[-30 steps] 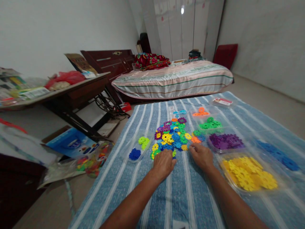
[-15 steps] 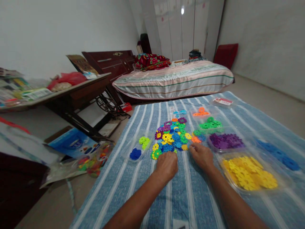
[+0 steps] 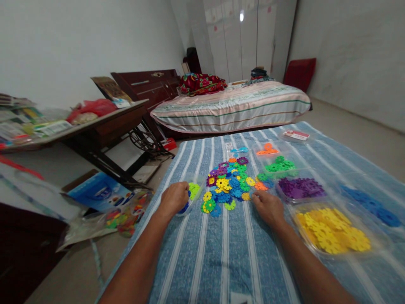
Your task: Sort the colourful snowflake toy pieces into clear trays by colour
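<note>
A heap of mixed-colour snowflake discs (image 3: 230, 181) lies mid-cloth on a blue striped cloth (image 3: 234, 253). My left hand (image 3: 174, 198) hovers over a clear tray (image 3: 191, 191) left of the heap that holds blue and lime discs; its fingers are curled, and what they hold is hidden. My right hand (image 3: 267, 207) rests at the heap's near right edge, fingers bent and pinching at an orange disc (image 3: 259, 185). Right of it sit clear trays of purple discs (image 3: 300, 188), yellow discs (image 3: 332, 236), green discs (image 3: 280, 165) and blue discs (image 3: 370, 202).
An orange piece (image 3: 266, 148) and a light blue piece (image 3: 239, 149) lie in trays at the far side. A bag of mixed discs (image 3: 125, 215) and a blue box (image 3: 98, 194) lie on the floor at left. A cluttered wooden table (image 3: 95, 122) and a bed (image 3: 230, 105) stand behind.
My left hand has moved from the heap's near edge leftward to the tray of blue and lime discs. A blue and a green disc show where it was. My right hand stayed.
</note>
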`<state>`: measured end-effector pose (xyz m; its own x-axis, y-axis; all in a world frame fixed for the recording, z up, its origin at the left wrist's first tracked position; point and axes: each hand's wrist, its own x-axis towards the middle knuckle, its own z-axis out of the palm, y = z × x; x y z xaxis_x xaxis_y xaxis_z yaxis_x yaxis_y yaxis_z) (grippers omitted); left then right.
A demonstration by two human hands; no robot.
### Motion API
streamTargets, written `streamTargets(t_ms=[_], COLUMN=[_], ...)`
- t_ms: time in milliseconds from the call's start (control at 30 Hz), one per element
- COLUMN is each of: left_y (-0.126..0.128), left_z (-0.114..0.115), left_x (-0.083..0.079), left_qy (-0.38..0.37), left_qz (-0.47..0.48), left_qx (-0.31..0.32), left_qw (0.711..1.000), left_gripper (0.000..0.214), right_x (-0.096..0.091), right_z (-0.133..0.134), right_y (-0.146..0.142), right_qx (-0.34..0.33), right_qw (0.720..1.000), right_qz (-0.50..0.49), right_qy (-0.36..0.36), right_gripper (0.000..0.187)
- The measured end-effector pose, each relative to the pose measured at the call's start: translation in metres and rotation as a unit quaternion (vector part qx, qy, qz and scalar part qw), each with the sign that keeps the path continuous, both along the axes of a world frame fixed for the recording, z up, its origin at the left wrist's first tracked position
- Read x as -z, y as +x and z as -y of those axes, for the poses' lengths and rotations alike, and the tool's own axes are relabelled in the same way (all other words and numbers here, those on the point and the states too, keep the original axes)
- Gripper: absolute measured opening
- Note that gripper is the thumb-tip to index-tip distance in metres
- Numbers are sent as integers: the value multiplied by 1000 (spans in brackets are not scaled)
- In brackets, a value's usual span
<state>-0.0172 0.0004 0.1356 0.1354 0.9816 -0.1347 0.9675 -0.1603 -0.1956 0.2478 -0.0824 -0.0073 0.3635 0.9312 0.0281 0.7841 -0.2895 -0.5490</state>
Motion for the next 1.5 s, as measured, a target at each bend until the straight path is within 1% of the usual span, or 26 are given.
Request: streamTargets(t_ms=[67,200,233,300,367,433,533,600,667,767,867,967,1033,1133,1300,1400,1500], left_y=[-13,-26,-26,-22,-12,3,31,50,67,84,96,105,110,117,120,117,110], left_z=[-7,-14,-14,-12,-6,4,25,40,53,64,66,65,64,62,59,58,58], left_x=[2,7,7,6,5,6,16,27,41,60,70,68,65,62,66,65,57], left_qy=[-20,-85,-84,-52,-8,-3,-74,-110,-118,-96,-72,-74,-81,-83,-99,-79,-79], left_qz=[-6,-6,-13,-26,-24,8,68,72,56,37,23,-6,-20,-16,-20,-8,9], left_qx=[-12,3,-3,-23,-18,39,153,189,192,187,187,198,215,238,262,245,203], left_qw=[1000,996,996,998,1000,999,983,973,973,977,979,977,973,968,960,966,976], left_gripper=[30,22,21,21,24,27,25,24,25,28,34,39,38,35,32,34,34], right_x=[0,-2,-2,-2,-1,0,1,1,1,1,2,2,1,-2,-4,-3,0], right_z=[0,0,0,1,1,1,0,0,0,0,0,0,1,2,3,2,1], right_y=[0,0,0,1,1,1,1,0,0,1,1,1,0,-1,-2,-1,-1], right_qx=[-1,3,3,0,0,0,1,2,1,-3,-2,0,2,5,4,3,4], right_qw=[1000,1000,1000,1000,1000,1000,1000,1000,1000,1000,1000,1000,1000,1000,1000,1000,1000], right_qz=[-1,3,4,4,3,2,0,2,2,-2,-6,-4,0,6,10,3,-3], right_qy=[-1,-1,-1,4,9,13,10,6,2,3,3,5,8,9,7,9,8], right_gripper=[32,33,33,33,32,32,33,33,33,32,32,32,32,32,31,32,31])
